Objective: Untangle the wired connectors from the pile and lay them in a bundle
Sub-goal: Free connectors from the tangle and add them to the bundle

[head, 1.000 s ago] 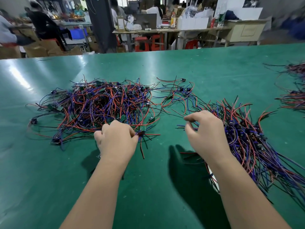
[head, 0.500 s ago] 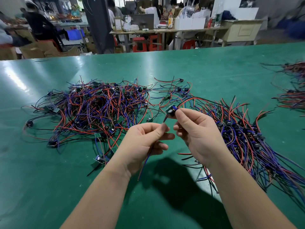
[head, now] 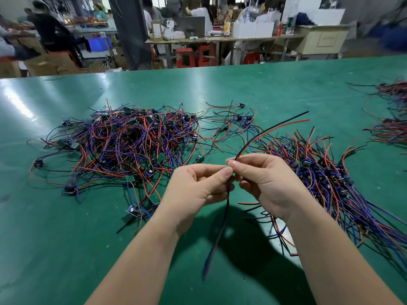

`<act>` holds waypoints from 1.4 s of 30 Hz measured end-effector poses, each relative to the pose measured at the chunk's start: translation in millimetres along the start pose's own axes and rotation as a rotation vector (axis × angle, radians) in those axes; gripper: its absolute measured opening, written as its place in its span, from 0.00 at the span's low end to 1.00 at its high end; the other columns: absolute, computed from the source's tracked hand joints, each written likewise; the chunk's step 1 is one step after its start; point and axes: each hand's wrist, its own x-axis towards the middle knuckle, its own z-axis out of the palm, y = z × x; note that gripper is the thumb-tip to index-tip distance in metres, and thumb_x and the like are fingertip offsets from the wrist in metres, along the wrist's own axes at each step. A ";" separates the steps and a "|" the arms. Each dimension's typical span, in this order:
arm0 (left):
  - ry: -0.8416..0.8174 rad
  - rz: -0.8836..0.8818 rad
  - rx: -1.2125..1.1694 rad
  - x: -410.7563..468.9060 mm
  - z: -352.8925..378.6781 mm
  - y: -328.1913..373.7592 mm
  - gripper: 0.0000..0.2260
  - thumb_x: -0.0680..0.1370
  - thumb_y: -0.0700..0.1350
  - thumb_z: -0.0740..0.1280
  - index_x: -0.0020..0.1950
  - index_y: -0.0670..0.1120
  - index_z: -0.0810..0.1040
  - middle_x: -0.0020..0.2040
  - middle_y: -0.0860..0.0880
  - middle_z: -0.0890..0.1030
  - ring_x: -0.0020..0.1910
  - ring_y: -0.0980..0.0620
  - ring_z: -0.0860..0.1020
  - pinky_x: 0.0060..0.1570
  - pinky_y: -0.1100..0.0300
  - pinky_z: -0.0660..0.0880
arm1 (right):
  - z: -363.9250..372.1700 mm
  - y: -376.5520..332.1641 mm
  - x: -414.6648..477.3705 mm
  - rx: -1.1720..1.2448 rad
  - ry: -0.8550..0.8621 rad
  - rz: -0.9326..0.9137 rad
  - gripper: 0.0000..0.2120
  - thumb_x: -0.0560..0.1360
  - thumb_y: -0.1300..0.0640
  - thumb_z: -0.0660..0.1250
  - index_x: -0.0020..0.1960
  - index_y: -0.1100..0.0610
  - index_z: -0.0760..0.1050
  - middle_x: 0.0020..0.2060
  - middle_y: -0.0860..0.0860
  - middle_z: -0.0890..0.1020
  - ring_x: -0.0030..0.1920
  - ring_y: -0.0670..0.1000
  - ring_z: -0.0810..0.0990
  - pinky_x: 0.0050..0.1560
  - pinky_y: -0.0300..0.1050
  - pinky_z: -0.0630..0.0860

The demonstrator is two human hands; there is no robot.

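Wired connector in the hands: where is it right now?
Head view, centre: the wired connector is pinched between the left hand and right hand, tangled pile to its left, laid bundle to its right.

tangled pile [head: 132, 146] blocks left-centre of green table [head: 242, 89]; laid bundle [head: 330, 183] fills right side. narrow bare lane between them, crossed farther back by stray wires [head: 231, 128]. open surface beyond both and near left. more wire heaps [head: 389, 130] at right edge.
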 end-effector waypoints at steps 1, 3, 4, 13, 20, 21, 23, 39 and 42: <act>0.011 0.004 -0.006 0.3 0.1 -0.1 0.09 0.63 0.49 0.73 0.39 0.45 0.85 0.38 0.45 0.85 0.35 0.51 0.83 0.35 0.63 0.79 | 0.0 0.7 0.1 -0.028 0.005 -0.013 0.05 0.58 0.57 0.73 0.31 0.58 0.82 0.27 0.49 0.78 0.26 0.43 0.72 0.25 0.32 0.67; 0.000 -0.007 0.010 0.5 0.2 0.5 0.07 0.63 0.47 0.73 0.37 0.45 0.85 0.36 0.45 0.84 0.33 0.52 0.83 0.32 0.64 0.78 | 0.2 0.7 0.2 -0.065 0.020 -0.037 0.04 0.61 0.58 0.73 0.31 0.58 0.81 0.25 0.50 0.77 0.25 0.43 0.71 0.25 0.32 0.66; -0.012 -0.017 0.021 0.3 -0.2 1.2 0.07 0.63 0.46 0.74 0.36 0.44 0.85 0.36 0.44 0.84 0.32 0.51 0.83 0.32 0.64 0.78 | -0.7 -0.1 0.7 -0.061 0.040 -0.044 0.04 0.63 0.59 0.73 0.32 0.59 0.80 0.25 0.50 0.77 0.25 0.44 0.71 0.25 0.32 0.66; -0.305 -0.212 0.219 -6.6 2.9 -1.0 0.06 0.63 0.44 0.76 0.35 0.43 0.81 0.35 0.43 0.83 0.31 0.51 0.82 0.32 0.61 0.78 | -28.4 -23.8 5.3 0.190 0.311 -0.140 0.05 0.70 0.64 0.69 0.36 0.60 0.81 0.26 0.50 0.80 0.25 0.43 0.75 0.23 0.32 0.67; -0.458 -0.290 0.346 -9.1 -4.3 -0.7 0.07 0.73 0.39 0.73 0.49 0.43 0.80 0.38 0.46 0.84 0.34 0.52 0.82 0.33 0.65 0.76 | -35.0 -28.6 2.1 0.203 0.438 -0.127 0.09 0.72 0.61 0.71 0.35 0.56 0.74 0.23 0.49 0.78 0.23 0.46 0.78 0.18 0.30 0.62; -0.492 -0.290 0.369 -9.6 -5.3 -0.1 0.08 0.74 0.40 0.72 0.52 0.45 0.81 0.38 0.47 0.84 0.35 0.52 0.82 0.33 0.65 0.76 | -35.0 -28.8 1.8 0.192 0.446 -0.124 0.10 0.72 0.60 0.71 0.34 0.56 0.74 0.22 0.49 0.77 0.22 0.46 0.78 0.18 0.30 0.62; -0.572 -0.268 0.391 -10.7 -8.4 0.6 0.09 0.75 0.42 0.71 0.54 0.49 0.82 0.40 0.49 0.84 0.36 0.54 0.82 0.35 0.65 0.77 | -34.9 -28.7 1.7 0.180 0.441 -0.114 0.12 0.73 0.59 0.70 0.32 0.56 0.74 0.21 0.49 0.76 0.21 0.45 0.77 0.18 0.30 0.63; -0.106 0.192 -0.553 4.5 -8.7 7.4 0.22 0.54 0.40 0.80 0.41 0.44 0.72 0.34 0.47 0.82 0.34 0.53 0.82 0.37 0.64 0.79 | 10.0 -4.7 -9.8 0.093 -0.145 0.050 0.15 0.61 0.63 0.72 0.47 0.60 0.81 0.36 0.54 0.83 0.32 0.45 0.80 0.31 0.31 0.75; 0.055 0.334 -0.243 6.8 -4.3 2.0 0.21 0.56 0.30 0.77 0.38 0.46 0.71 0.31 0.50 0.78 0.34 0.49 0.76 0.40 0.60 0.74 | 20.0 -0.3 -8.8 0.238 -0.073 -0.002 0.11 0.59 0.58 0.72 0.41 0.60 0.82 0.32 0.51 0.83 0.29 0.43 0.79 0.29 0.31 0.74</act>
